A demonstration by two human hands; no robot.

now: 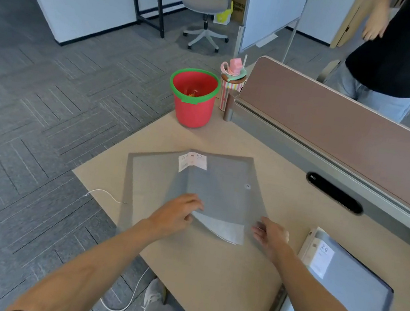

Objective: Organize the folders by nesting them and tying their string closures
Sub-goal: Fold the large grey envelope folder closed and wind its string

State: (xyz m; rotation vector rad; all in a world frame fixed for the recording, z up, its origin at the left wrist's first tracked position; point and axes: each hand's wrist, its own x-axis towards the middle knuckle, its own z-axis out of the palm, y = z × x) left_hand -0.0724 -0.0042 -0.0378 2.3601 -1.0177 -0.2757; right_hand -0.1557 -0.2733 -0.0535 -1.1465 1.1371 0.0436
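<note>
While my left hand (pixel 178 212) pinches the near corner of the smaller grey folder (pixel 219 195), I judge myself to be in the nesting step, feeding this folder into the larger grey folder (pixel 145 180) that lies flat beneath it at the desk's (pixel 220 266) corner. My right hand (pixel 270 235) is loose and holds nothing, its fingers spread beside the folder's right edge, touching or nearly so; I cannot tell which. The smaller folder lies skewed across the larger one, its near corner curled up at my left fingertips. Next it likely needs squaring and sliding in. A white string (pixel 107 194) trails off the larger folder's left edge, untied. More folders (pixel 338 294) wait to my right.
</note>
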